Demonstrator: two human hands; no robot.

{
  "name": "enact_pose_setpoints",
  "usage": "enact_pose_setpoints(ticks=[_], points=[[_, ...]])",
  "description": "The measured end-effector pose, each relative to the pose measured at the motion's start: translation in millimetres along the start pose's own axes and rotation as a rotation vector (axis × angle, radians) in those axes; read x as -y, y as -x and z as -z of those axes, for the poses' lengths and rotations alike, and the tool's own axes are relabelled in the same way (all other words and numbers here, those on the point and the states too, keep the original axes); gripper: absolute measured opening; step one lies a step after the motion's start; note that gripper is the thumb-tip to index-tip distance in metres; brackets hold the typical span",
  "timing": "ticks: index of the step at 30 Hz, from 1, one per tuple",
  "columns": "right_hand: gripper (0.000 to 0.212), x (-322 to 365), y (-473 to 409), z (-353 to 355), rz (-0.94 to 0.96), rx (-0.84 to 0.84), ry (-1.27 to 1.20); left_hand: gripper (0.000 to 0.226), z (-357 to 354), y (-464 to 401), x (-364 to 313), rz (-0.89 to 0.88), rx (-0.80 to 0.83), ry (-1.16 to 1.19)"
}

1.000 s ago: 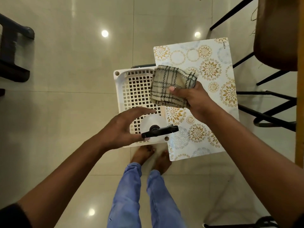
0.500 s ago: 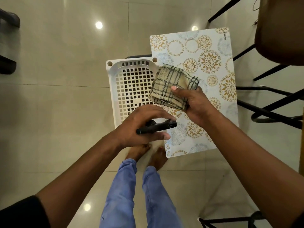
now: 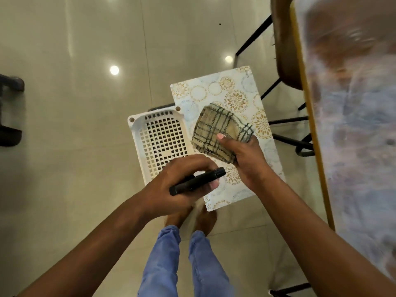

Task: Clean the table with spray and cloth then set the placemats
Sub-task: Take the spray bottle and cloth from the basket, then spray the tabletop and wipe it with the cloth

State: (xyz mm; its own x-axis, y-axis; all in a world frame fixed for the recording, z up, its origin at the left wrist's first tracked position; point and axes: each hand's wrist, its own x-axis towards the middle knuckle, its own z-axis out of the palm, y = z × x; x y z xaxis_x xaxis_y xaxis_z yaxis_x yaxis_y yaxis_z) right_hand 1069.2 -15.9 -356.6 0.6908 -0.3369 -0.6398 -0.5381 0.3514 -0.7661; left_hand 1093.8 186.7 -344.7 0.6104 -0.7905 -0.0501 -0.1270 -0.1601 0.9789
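A glossy beige tiled floor (image 3: 75, 146) fills most of the view, with the table (image 3: 353, 125) now entering along the right edge as a blurred, pale mottled top with a yellow-brown rim; a second ago it was barely in view, so the head has turned toward it.

The spray bottle (image 3: 197, 182), seen from above as a black trigger head, sits in the left hand (image 3: 177, 189), whose fingers are wrapped over it and thumb tucked beneath. A second ago that hand was only reaching for the bottle as it stood at the near edge of the basket; now the bottle is grasped and no longer appears to stand there. The cloth (image 3: 216, 131), a folded beige check with dark lines, is pinched in the right hand (image 3: 246, 159), thumb on top, held above the placemats as before.

The placemats (image 3: 227, 97), white with gold and grey medallions, lie across the right edge of the white lattice basket (image 3: 158, 138), sticking out past its far and near edges. Beyond them stand a brown seat (image 3: 285, 50) on black chair legs (image 3: 287, 140) next to the table.

With both tools in hand, the fetching looks finished; my judgement is that spraying the tabletop comes next, and the placemats wait.
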Motion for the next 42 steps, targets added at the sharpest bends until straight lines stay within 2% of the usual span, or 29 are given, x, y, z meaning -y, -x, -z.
enact_pose_setpoints(ticks=[3, 6, 9, 11, 12, 15, 18, 24, 31, 36, 42], points=[[0.037, 12.1, 48.6, 11.4, 0.056, -0.056, -0.046, 0.013, -0.5, 2.8, -39.9, -0.045, -0.026, -0.028], [0.045, 16.6, 93.4, 24.4, 0.070, -0.144, -0.093, 0.019, -4.0, 5.9, -76.0, -0.068, -0.051, -0.072], [0.069, 20.0, 141.6, 38.1, 0.051, -0.210, -0.099, 0.007, -16.4, 14.9, -110.5, -0.113, 0.032, -0.074], [0.074, 25.6, 177.3, 51.5, 0.068, -0.247, -0.096, 0.010, -29.4, 19.0, -132.3, -0.134, 0.125, -0.058], [0.071, 29.0, 194.0, 59.2, 0.077, -0.262, -0.092, 0.015, -36.8, 19.9, -142.6, -0.147, 0.159, -0.064], [0.041, 38.7, 241.2, 79.1, 0.127, -0.333, -0.051, 0.012, -57.1, 18.4, -172.3, -0.167, 0.228, -0.089], [0.029, 46.8, 283.1, 96.7, 0.152, -0.468, -0.058, 0.015, -75.1, 9.5, -195.8, -0.145, 0.299, -0.116], [0.025, 34.7, 351.7, 126.7, 0.135, -0.744, -0.252, 0.022, -125.1, 3.1, -242.0, -0.203, 0.566, -0.145], [0.022, -10.0, 426.5, 149.2, 0.159, -1.033, -0.541, 0.011, -204.1, 8.5, -267.7, -0.112, 0.942, -0.182], [0.023, -58.4, 466.8, 155.0, 0.134, -1.207, -0.667, 0.010, -260.7, 30.6, -275.5, -0.134, 1.096, -0.242], [0.017, -127.6, 521.0, 176.3, 0.058, -1.445, -0.804, 0.021, -342.2, 76.4, -281.3, -0.190, 1.232, -0.323]])
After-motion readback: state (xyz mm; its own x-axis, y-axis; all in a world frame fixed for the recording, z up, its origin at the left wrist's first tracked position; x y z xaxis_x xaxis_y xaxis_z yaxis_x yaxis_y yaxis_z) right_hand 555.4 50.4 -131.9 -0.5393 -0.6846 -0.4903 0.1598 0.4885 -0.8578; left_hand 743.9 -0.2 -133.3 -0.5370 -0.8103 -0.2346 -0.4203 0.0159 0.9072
